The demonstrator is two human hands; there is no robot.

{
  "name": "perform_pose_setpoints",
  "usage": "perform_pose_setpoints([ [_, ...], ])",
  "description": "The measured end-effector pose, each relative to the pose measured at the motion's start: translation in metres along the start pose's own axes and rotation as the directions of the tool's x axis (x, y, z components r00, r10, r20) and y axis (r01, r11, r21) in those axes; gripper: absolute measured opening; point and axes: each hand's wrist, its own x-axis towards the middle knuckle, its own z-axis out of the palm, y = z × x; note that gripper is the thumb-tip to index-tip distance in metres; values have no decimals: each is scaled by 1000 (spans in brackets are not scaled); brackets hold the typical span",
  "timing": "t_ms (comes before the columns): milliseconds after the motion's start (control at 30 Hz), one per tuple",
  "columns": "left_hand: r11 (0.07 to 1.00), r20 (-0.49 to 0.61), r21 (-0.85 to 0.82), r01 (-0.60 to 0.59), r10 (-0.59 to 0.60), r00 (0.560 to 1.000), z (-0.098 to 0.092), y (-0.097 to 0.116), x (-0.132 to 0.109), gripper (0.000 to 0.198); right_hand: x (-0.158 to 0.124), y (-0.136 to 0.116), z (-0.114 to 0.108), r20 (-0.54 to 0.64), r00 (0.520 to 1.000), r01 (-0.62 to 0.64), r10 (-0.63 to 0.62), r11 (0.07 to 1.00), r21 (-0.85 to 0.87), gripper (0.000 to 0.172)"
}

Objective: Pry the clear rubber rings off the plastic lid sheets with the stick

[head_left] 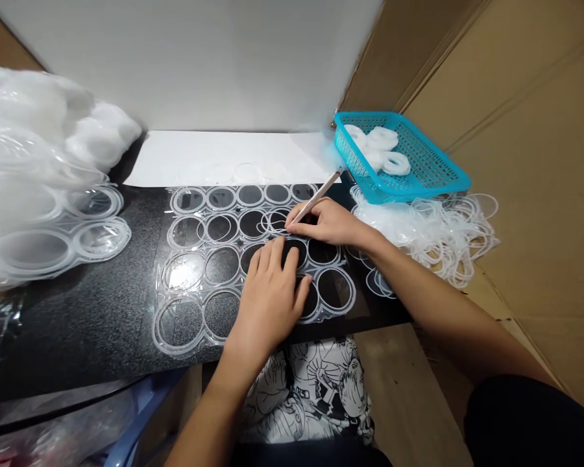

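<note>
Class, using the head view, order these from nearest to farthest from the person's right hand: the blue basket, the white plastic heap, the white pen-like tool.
1. White pen-like tool: gripped in the right hand.
2. Blue basket: beyond the hand, to its right.
3. White plastic heap: far left, at the other end of the dark table.

Presses the left hand [271,285], fingers spread, onto a clear sheet of plastic rings [239,241] on a black table [92,311]. Pinches a slim white stick [316,198] in the right hand [324,222], lower end just beside some thin loops [264,224]. Has white paper [224,155] beyond the sheet, a blue basket [433,170] of white coils [396,163] and a tangle of thin strips [457,241] to the right, plastic bundles [34,136] to the left.
</note>
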Motion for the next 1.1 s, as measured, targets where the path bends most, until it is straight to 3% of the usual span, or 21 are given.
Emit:
perform_pose_setpoints([
  [333,998,22,18,52,-53,998,7,8,6,56,-7,1,11,-44,984,160,-174,963,-218,14],
  [467,998,32,10,65,-65,997,8,8,8,63,-8,6,18,3,947,302,-323,882,-361,25],
  [600,998,39,21,52,-53,998,10,8,5,66,-2,4,17,31,949,288,-314,824,-488,28],
  [667,998,27,31,47,-48,998,10,8,2,67,2,-1,13,-61,960,215,-272,863,-456,27],
  [767,999,11,39,32,-32,999,11,8,-2,65,5,-9,4,-170,976,90,-136,963,-254,21],
  [933,1000,-22,25,12,-11,1000,11,7,-5,58,-4,-11,-3,8,999,-41,41,999,36,14],
  [1100,1000,-21,21,6,-5,1000,10,7,-4,57,-10,-5,2,-5,999,-35,35,998,57,13],
])
